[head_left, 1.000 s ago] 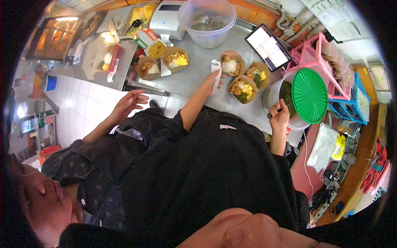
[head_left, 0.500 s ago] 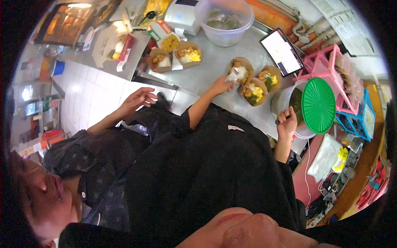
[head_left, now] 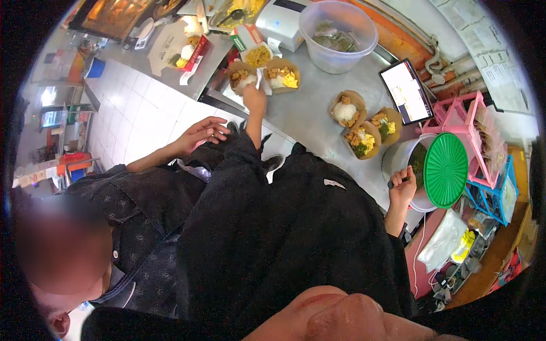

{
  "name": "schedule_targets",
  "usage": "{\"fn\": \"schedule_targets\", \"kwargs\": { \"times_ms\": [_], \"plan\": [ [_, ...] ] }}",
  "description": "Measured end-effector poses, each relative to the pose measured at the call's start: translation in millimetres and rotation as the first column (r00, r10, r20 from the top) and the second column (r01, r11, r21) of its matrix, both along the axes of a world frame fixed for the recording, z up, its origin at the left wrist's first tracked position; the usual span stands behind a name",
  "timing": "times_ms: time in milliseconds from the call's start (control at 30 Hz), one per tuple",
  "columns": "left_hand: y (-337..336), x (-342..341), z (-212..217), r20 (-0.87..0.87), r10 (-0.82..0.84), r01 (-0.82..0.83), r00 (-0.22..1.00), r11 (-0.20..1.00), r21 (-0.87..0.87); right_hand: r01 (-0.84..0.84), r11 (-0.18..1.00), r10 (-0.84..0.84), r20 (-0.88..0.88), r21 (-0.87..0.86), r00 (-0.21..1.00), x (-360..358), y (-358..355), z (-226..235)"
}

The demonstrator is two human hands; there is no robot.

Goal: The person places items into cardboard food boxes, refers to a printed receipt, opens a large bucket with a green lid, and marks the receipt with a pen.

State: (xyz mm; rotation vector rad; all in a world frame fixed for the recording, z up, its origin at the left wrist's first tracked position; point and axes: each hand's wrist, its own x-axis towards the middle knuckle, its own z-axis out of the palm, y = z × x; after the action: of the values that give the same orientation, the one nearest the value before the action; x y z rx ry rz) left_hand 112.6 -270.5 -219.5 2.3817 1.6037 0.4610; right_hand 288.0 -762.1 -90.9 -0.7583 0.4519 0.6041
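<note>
My left hand is at the far left boxes, its fingers closed on a small white paper slip. Just beyond the fingers stands an open brown paper box of rice and browned pieces. Beside it are a box with yellow egg and a carton of yellow noodles or rice. My right hand is closed around a dark handle next to a whitish tub of green leafy food; the handle's other end is hidden.
Three filled boxes cluster mid-table, one with plain rice on top. A green ridged lid leans on the tub. Behind are a clear bucket, a tablet and pink baskets. A co-worker's open hand is at my left.
My left hand has moved left with the paper slip, from the plain-rice box to the far left boxes. My right hand keeps the dark handle. The view has shifted a little.
</note>
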Motion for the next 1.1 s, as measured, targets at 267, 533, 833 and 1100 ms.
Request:
{"fn": "schedule_targets", "kwargs": {
  "times_ms": [267,533,833,1100],
  "plan": [
    [-85,-20,15,0.255,-0.237,0.252,0.937,0.968,-0.024,0.037,0.998,-0.036,0.012,-0.050,0.999,-3,5,7],
    [-45,-13,11,0.395,0.007,-0.058,0.919,0.991,0.117,0.030,0.995,-0.029,0.004,-0.097,1.000,-3,12,14],
    [-50,39,-4,0.683,0.100,-0.055,0.723,0.995,-0.086,0.014,0.998,-0.013,0.024,-0.053,1.000,-4,10,7],
    [-59,71,-44,0.501,0.096,-0.026,0.860,0.989,-0.146,0.041,0.999,-0.040,0.029,-0.008,0.999,-7,0,5]
  ]
}}
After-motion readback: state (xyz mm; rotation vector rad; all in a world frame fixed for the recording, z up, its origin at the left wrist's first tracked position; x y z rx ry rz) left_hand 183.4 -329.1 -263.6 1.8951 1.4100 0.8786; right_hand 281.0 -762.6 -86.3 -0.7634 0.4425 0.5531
